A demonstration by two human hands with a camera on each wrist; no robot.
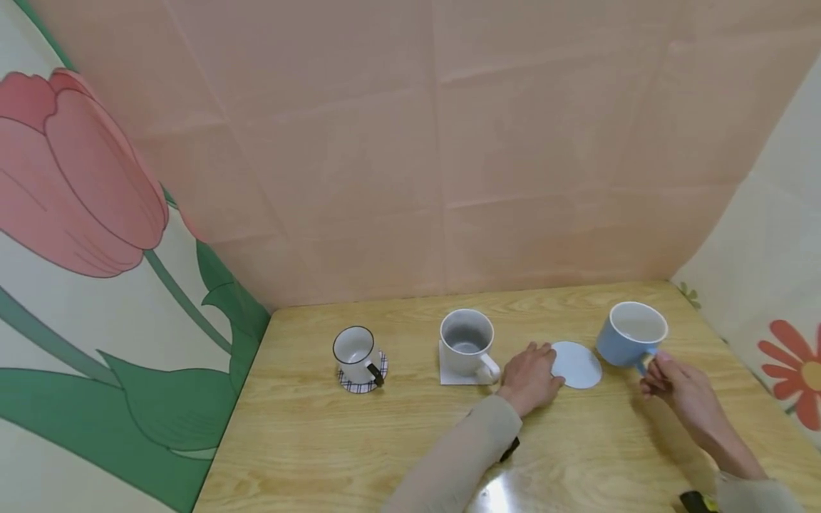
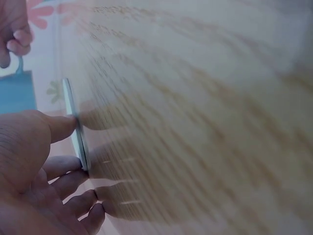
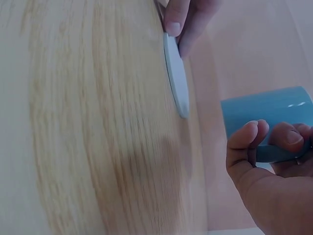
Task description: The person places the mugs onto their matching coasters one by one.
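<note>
My right hand [image 1: 686, 395] grips the handle of a blue mug [image 1: 618, 345] with a white inside, seen side-on in the right wrist view. There the mug hangs clear of the wooden tabletop, with fingers curled through its handle. Just left of it is a pale round coaster [image 1: 577, 365], low at the table surface. My left hand [image 1: 531, 377] pinches the coaster's left edge between thumb and forefinger. The left wrist view shows the thumb [image 2: 63, 127] on the rim and the other fingers spread close to the table.
Left of my left hand, a white mug [image 1: 471, 349] stands on a square white coaster [image 1: 449, 374]. Farther left, a small white mug [image 1: 354, 356] with a black rim and handle sits on a checked round coaster [image 1: 355, 387]. A pink wall cloth [image 1: 436, 178] hangs behind the table.
</note>
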